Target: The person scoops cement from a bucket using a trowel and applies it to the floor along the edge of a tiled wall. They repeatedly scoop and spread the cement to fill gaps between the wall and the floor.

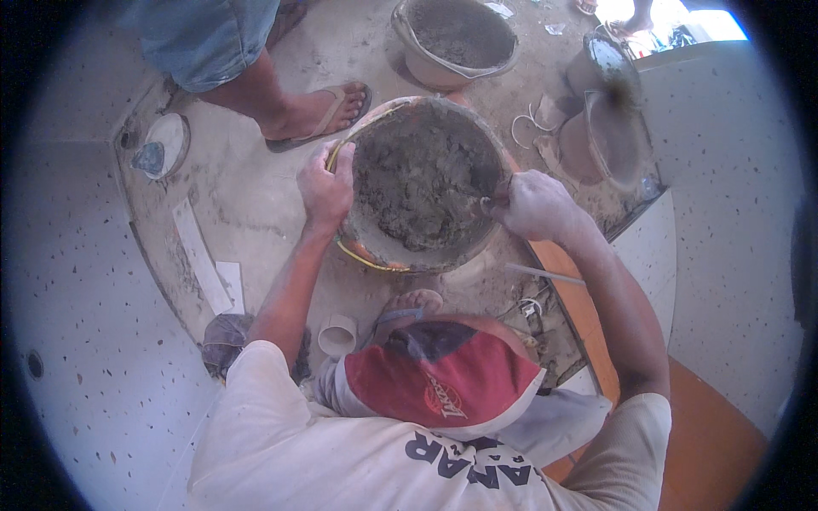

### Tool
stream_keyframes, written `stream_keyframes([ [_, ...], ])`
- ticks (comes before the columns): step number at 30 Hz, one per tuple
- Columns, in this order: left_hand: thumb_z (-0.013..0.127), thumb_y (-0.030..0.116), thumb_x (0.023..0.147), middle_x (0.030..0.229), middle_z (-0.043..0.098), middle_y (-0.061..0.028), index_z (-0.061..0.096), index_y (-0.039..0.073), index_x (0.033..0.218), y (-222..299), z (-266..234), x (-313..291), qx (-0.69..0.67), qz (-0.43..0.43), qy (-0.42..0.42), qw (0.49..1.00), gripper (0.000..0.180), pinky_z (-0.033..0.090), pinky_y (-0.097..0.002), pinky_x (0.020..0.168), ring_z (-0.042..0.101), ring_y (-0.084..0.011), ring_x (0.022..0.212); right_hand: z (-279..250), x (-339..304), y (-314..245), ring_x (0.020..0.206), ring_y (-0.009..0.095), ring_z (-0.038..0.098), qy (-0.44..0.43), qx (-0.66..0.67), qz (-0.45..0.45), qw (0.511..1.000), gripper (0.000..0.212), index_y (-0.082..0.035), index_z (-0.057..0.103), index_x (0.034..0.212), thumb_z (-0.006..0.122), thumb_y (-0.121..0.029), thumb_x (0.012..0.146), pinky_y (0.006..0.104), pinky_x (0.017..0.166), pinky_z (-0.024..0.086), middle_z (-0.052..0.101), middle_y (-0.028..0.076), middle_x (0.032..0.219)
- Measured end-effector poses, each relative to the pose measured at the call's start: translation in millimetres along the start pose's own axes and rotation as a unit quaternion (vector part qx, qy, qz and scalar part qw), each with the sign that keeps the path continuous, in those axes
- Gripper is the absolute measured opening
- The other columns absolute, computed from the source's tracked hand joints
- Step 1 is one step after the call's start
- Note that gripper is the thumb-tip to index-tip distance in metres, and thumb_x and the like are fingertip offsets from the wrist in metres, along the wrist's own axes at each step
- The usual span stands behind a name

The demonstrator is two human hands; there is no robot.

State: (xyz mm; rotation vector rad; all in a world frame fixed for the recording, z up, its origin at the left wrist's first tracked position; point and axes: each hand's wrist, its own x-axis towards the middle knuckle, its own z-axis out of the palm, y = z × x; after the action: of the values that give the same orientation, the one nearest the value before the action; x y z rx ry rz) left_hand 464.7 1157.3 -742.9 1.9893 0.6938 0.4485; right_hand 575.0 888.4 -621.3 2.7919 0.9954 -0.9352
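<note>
A round tub [394,261] with a yellow and orange rim stands in front of me, holding wet grey mortar [417,175] that is lumpy on top. My left hand [326,189] is closed on the tub's left rim, with the thumb along the inner side. At the right rim my right hand [535,207] is a whitened fist, fingertips reaching just inside the edge. It appears to grip the rim, though its palm side is hidden. Below the tub, my sandalled foot [416,300] is partly covered by my red and grey shorts [443,375].
Another person's sandalled foot [311,115] stands close to the tub's upper left. A second tub [417,64] with grey mortar is beyond, and buckets [588,140] stand at the right. White strips [202,255], a pipe piece [337,335] and an orange board [579,307] lie around.
</note>
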Motion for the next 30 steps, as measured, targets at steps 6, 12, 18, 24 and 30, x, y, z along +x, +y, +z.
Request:
stream_keyframes([
  [6,0.066,0.026,0.092,0.088,0.071,-0.0167,0.067,-0.005,0.106,5,-2,-8,-0.039,-0.028,-0.009,0.999,0.033,0.052,-0.0351,0.076,0.068,-0.0222,0.081,25,-22,-12,0.081,0.041,0.066,-0.036,-0.012,0.013,0.999,0.03,0.0,0.072,0.092,0.058,-0.025,0.087,0.0474,0.075,0.053,0.068,0.024,0.082],
  [12,0.067,0.021,0.092,0.087,0.071,-0.0119,0.066,-0.003,0.103,41,3,-37,-0.115,-0.071,-0.023,0.991,0.026,0.051,-0.032,0.073,0.065,-0.0154,0.077,80,-54,-21,0.085,0.042,0.067,-0.036,0.21,0.067,0.975,0.034,0.005,0.069,0.098,0.056,-0.025,0.088,0.0489,0.078,0.053,0.067,0.027,0.085],
  [18,0.066,0.019,0.092,0.083,0.069,-0.0101,0.065,-0.002,0.104,50,6,-49,-0.106,-0.048,-0.014,0.993,0.025,0.051,-0.0308,0.071,0.062,-0.0138,0.074,91,-57,-28,0.082,0.045,0.066,-0.066,0.329,0.075,0.939,0.038,0.004,0.067,0.095,0.055,-0.032,0.089,0.048,0.077,0.052,0.066,0.029,0.081],
  [24,0.065,0.018,0.093,0.083,0.068,-0.0088,0.065,-0.002,0.105,75,18,-65,-0.098,-0.023,-0.023,0.995,0.023,0.05,-0.0305,0.071,0.062,-0.0121,0.075,103,-73,-17,0.066,0.024,0.065,-0.095,0.438,0.125,0.885,0.039,0.002,0.068,0.089,0.058,-0.037,0.09,0.0401,0.063,0.049,0.066,0.013,0.071],
  [30,0.063,0.016,0.095,0.087,0.068,-0.0084,0.063,-0.003,0.107,85,19,-70,-0.109,-0.039,-0.051,0.992,0.023,0.05,-0.0291,0.073,0.062,-0.0111,0.079,122,-87,-9,0.054,0.01,0.052,-0.104,0.606,0.129,0.778,0.032,-0.004,0.068,0.087,0.059,-0.034,0.092,0.0287,0.05,0.04,0.056,0.0,0.062],
])
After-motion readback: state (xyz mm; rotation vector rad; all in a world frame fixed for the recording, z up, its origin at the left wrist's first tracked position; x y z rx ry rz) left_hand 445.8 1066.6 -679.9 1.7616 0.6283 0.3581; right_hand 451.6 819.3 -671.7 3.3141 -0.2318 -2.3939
